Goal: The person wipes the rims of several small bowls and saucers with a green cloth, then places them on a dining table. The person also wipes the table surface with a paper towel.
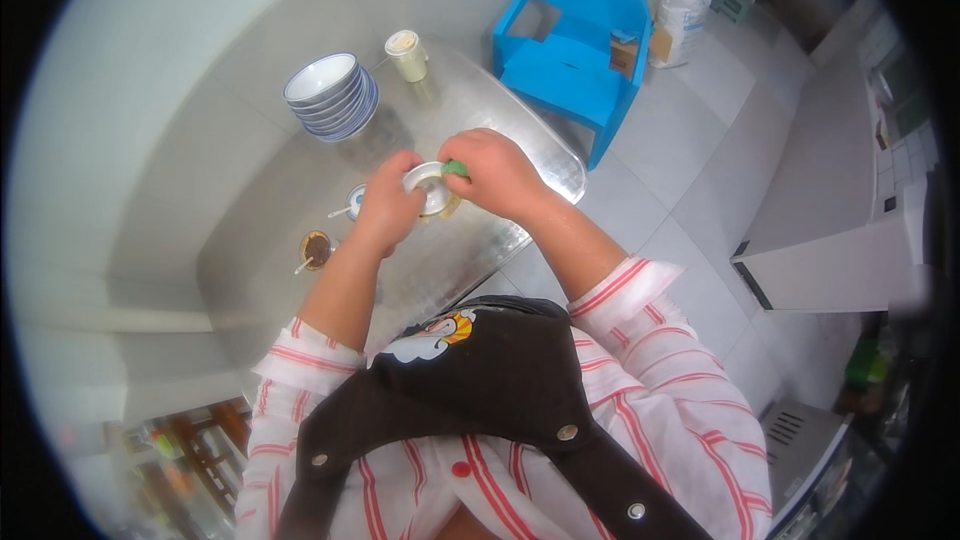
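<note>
My left hand (394, 199) grips a small white bowl-like container (420, 174) by its side, above the metal table (442, 262). Pinched in the fingers of my right hand (487, 169) is a green scouring pad (454, 168), at the container's rim. Yellow-brown residue shows around the container's lower edge; its underside is hidden. Partly behind my left hand stands a small blue-and-white bowl (354, 199) with a white spoon. Nearer my left forearm, a small jar of dark brown paste (316, 249) holds another spoon.
A stack of blue-rimmed white bowls (330, 97) and a lidded pale cup (407, 56) stand at the table's far side, by the wall. Past the rounded table corner is a blue plastic chair (574, 52). A white sack (682, 11) rests on the tiled floor behind it.
</note>
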Demonstrator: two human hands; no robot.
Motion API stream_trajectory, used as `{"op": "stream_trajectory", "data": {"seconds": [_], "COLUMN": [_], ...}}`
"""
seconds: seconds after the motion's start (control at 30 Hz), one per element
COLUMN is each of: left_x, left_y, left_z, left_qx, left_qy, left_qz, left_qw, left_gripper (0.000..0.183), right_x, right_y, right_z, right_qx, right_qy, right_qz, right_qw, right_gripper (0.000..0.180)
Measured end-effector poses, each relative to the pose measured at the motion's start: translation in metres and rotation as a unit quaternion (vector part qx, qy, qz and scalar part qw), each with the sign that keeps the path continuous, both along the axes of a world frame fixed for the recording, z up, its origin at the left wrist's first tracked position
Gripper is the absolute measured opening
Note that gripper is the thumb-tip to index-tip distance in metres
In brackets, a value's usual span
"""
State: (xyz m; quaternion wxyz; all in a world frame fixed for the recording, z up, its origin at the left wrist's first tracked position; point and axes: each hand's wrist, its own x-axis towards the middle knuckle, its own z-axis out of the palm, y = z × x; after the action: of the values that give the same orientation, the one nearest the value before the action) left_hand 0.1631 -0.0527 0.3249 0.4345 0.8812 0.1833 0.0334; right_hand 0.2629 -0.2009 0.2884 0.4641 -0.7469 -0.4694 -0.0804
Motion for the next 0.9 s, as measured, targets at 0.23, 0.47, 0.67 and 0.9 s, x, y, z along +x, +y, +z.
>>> {"op": "stream_trajectory", "data": {"seconds": [0.23,0.47,0.67,0.9], "left_x": [-0.012,-0.023,-0.021,-0.024], "left_y": [0.021,0.024,0.010,-0.002], "left_z": [-0.022,-0.029,-0.023,-0.012], "left_qx": [-0.152,-0.249,-0.245,-0.314], "left_qy": [-0.123,-0.144,-0.062,-0.099], "left_qz": [0.070,0.113,0.098,0.122], "left_qw": [0.978,0.951,0.963,0.936], "left_gripper": [0.037,0.041,0.041,0.042], "right_x": [-0.031,-0.053,-0.043,-0.044], "right_y": [0.026,0.022,0.028,0.032], "right_z": [0.004,-0.016,0.010,0.008], "right_qx": [0.105,0.085,0.154,0.102], "right_qy": [0.180,0.319,0.082,-0.057], "right_qz": [-0.119,-0.125,-0.134,-0.109], "right_qw": [0.971,0.936,0.976,0.987], "right_gripper": [0.016,0.015,0.016,0.016]}}
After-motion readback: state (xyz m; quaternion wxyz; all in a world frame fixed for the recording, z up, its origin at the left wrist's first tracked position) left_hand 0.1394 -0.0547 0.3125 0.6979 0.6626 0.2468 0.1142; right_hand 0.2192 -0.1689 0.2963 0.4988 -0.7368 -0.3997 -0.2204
